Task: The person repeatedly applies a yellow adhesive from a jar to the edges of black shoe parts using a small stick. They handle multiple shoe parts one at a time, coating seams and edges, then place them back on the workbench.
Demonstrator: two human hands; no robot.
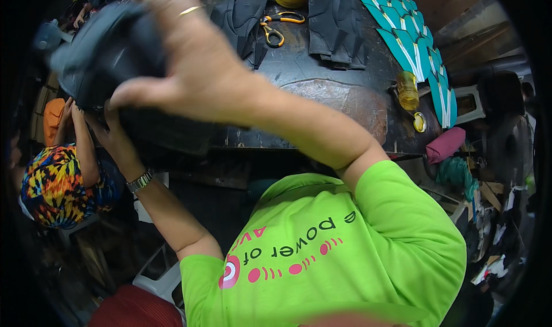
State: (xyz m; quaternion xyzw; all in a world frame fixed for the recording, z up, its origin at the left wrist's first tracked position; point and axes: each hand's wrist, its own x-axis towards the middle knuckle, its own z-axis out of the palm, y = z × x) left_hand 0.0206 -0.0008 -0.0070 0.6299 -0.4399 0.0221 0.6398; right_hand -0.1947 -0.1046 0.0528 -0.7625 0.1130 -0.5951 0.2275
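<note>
A: Right hand (190,62) up close is clamped over that dark blurry bundle (109,51), yeah?
B: yep, left hand (112,134) grips underneath it, above the worktable's (322,91) near-left edge

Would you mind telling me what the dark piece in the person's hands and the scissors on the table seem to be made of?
The dark piece, held by the right hand and left hand, looks like matte black leather or synthetic sheet; blur leaves it open. The scissors show glossy yellow-orange handles, probably plastic; the blades are too dark to tell.
</note>
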